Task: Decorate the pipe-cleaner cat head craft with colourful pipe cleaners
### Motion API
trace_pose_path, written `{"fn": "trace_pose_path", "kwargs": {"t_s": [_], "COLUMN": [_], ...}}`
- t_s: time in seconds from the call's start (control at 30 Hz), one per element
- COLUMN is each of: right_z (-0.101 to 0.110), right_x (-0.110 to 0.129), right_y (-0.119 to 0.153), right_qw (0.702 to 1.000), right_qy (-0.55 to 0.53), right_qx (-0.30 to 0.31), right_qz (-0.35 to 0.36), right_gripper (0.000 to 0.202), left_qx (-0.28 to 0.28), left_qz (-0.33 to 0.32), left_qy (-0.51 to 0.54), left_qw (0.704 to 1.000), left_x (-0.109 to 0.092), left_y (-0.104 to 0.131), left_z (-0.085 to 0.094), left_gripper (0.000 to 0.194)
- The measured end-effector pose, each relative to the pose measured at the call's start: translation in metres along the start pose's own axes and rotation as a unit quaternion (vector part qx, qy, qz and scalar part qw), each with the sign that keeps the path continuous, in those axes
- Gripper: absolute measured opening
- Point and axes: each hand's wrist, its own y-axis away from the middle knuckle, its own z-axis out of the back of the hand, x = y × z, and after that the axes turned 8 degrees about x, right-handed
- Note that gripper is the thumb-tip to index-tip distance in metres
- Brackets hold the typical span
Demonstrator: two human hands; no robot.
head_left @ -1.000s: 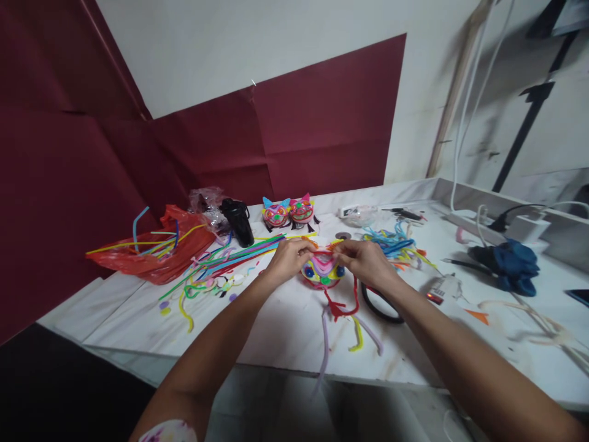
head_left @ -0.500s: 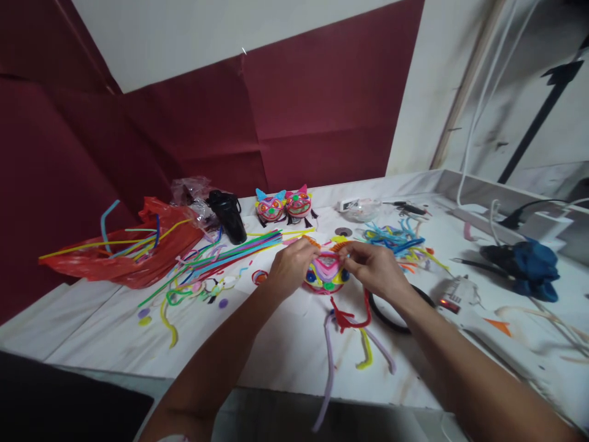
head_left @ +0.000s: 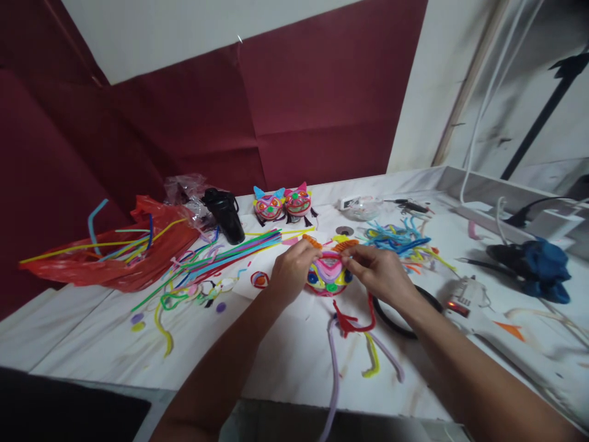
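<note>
A colourful pipe-cleaner mask (head_left: 330, 275) with blue eyes, a green nose and orange ears lies on the white table (head_left: 285, 362). My left hand (head_left: 294, 265) pinches its upper left edge by one orange ear. At the upper right edge, the closed fingers of my right hand (head_left: 375, 267) hold the mask beside the other orange ear (head_left: 345, 245). Red pipe cleaner pieces (head_left: 350, 324) lie just below the mask, over lilac strands (head_left: 334, 374) and a yellow one (head_left: 372, 356). My fingertips partly cover the mask's top.
Two finished-looking masks (head_left: 283, 204) stand at the back. To the left are a red plastic bag (head_left: 110, 261), a black bottle (head_left: 224, 215) and loose pipe cleaners (head_left: 230, 261). On the right lie blue pipe cleaners (head_left: 396, 238), a black ring (head_left: 400, 328), a glue gun (head_left: 501, 350) and blue cloth (head_left: 543, 264).
The view has shifted slightly. Both hands keep their grip at the mask's top edge, with only slight finger movement.
</note>
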Motion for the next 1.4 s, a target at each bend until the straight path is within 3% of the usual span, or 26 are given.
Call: {"fn": "trace_pose_path", "kwargs": {"t_s": [0.2,0.63,0.83,1.1,1.4], "right_z": [-0.0007,-0.0017,-0.0035,-0.0032,-0.0038], "right_x": [0.0016,0.0014,0.0000,-0.0025,-0.0034], "right_y": [-0.0001,0.0005,0.0024,0.0051,0.0061], "right_qw": [1.000,1.000,0.999,0.998,0.995], "right_qy": [0.004,0.007,0.009,0.025,0.058], "right_qx": [0.002,-0.012,-0.026,-0.037,-0.053], "right_qz": [-0.005,0.006,0.019,0.041,0.058], "right_gripper": [0.035,0.036,0.033,0.032,0.028], "left_qx": [-0.055,-0.059,-0.056,-0.064,-0.082], "left_qz": [-0.026,-0.025,0.016,0.024,-0.032], "left_qy": [0.015,0.027,0.010,-0.008,-0.032], "left_qw": [0.998,0.998,0.998,0.998,0.996], "left_x": [0.0033,0.0088,0.0052,0.0048,0.0083], "left_y": [-0.0004,0.0028,0.0037,0.0042,0.0072], "left_z": [-0.0030,-0.0080,-0.0071,-0.0076,-0.0076], "left_gripper": [0.020,0.018,0.017,0.014,0.023]}}
